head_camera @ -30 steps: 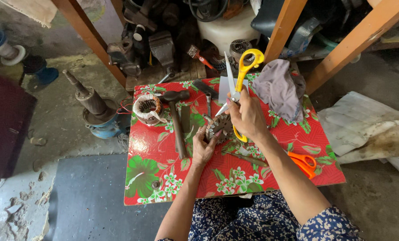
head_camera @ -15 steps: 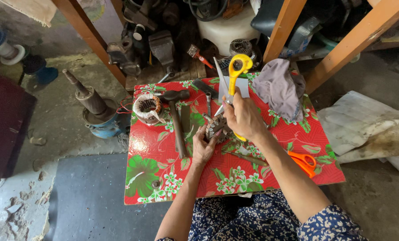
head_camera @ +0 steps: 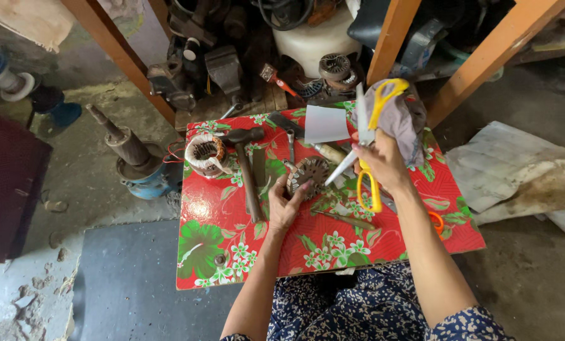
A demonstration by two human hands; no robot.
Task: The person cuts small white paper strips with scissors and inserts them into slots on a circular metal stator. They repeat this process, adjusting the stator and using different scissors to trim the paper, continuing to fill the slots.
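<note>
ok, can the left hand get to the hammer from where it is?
Probably yes. The left hand rests on the round metal part, and the hammer lies just beside it on the red table, nothing between. It would have to release the part first.

Work surface was a small low table (head_camera: 232, 252) covered with red oilcloth printed with green leaves and white flowers, standing on a bare concrete floor (head_camera: 124, 290).

Directly on the cloth:
- hammer (head_camera: 248, 170) — dark head toward the far edge, wooden handle running toward the near side
- wound motor stator (head_camera: 205, 153) with copper coils, at the far left corner, just beside the hammer head
- white paper sheet (head_camera: 325, 124) at the far edge
- grey rag (head_camera: 404, 123) bunched at the far right corner
- orange-handled scissors (head_camera: 436, 222) near the right edge, mostly hidden by a forearm
- thin dark rod (head_camera: 349, 220) lying mid-table
</note>
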